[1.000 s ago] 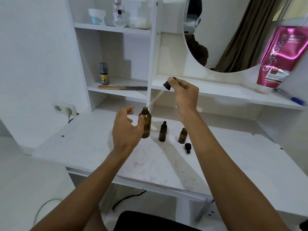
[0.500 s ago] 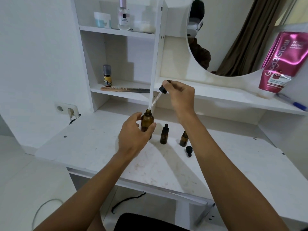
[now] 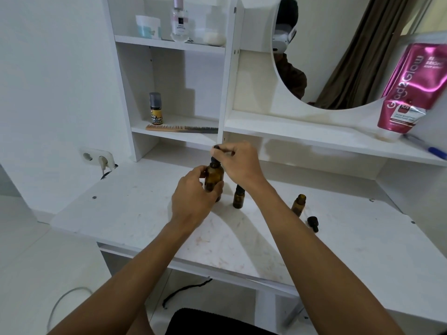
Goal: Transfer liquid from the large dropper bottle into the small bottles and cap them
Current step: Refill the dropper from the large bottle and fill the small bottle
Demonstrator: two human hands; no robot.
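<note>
The large dropper bottle (image 3: 214,181) stood on the counter (image 3: 135,213), toward the back and left of centre, with the left hand (image 3: 193,199) wrapped around its amber body. The right hand (image 3: 238,163) was pinching the black dropper cap (image 3: 216,160) right at the bottle's neck, bulb poking out past the fingertips.

Biggest risk, I'd say: the pipette was glass and the neck narrow, so any tilt while seating or drawing could chip it or tip the bottle, which looked tall for its footprint. The left-hand grip was doing the real work there.

The right forearm also ran straight over the capped small bottle (image 3: 239,198), partly hiding it. Dropping the wrist could knock it over. The open small bottle (image 3: 298,205) sat further right, clear of the arm, and a spill there would cost liquid. Its loose cap (image 3: 313,223) lay just beside it and could roll.

Room-wise, the shelf edge (image 3: 314,139) overhung just behind the hands, so lifting the dropper straight up looked tight. Plenty of bare counter toward the front edge, though.
</note>
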